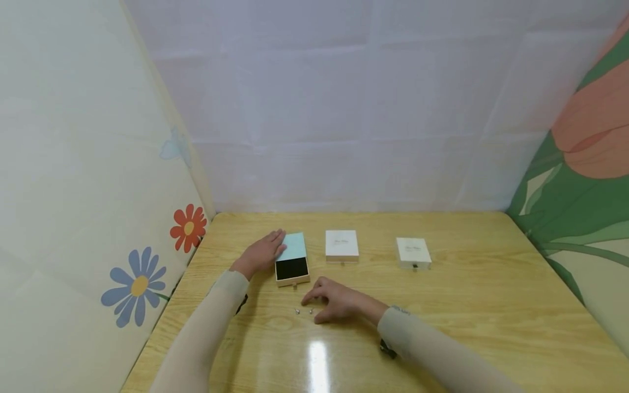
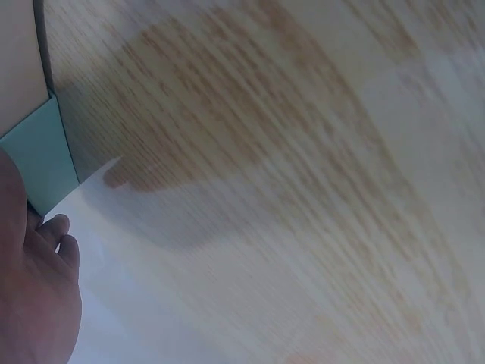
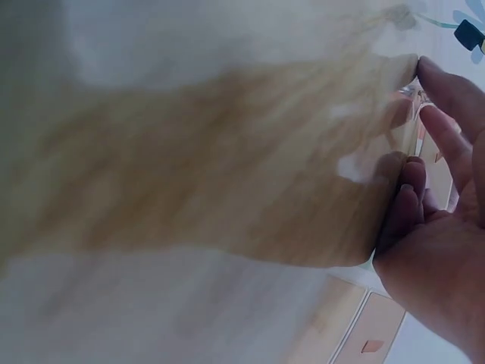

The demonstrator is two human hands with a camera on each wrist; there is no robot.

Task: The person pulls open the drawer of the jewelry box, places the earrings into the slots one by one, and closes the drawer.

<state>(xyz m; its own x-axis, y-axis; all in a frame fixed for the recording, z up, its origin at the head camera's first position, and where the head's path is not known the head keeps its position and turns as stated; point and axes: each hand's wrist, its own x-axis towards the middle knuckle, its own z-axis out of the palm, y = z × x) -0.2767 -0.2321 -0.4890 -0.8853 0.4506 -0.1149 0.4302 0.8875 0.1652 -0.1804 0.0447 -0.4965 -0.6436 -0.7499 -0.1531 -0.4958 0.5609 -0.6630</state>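
My left hand (image 1: 261,253) rests along the left edge of a teal drawer-style jewelry box (image 1: 293,245), fingers fairly straight. In the left wrist view that hand (image 2: 38,280) lies against the teal sleeve (image 2: 47,159). The box's pink drawer (image 1: 293,283), lined in black, is pulled out toward me. Below it on the table lie two small silvery pieces that look like stud earrings, one to the left (image 1: 297,311) and one to the right (image 1: 311,310). Around the right-hand earring, my right hand (image 1: 339,301) has thumb and forefinger spread apart, its other fingers bent under.
A white box with a pinkish front (image 1: 342,244) stands right of the teal one. Farther right is another white box (image 1: 414,251) with a dark tab. All sit on a glossy wooden table (image 1: 467,305), with a pale cloth wall (image 1: 358,109) behind.
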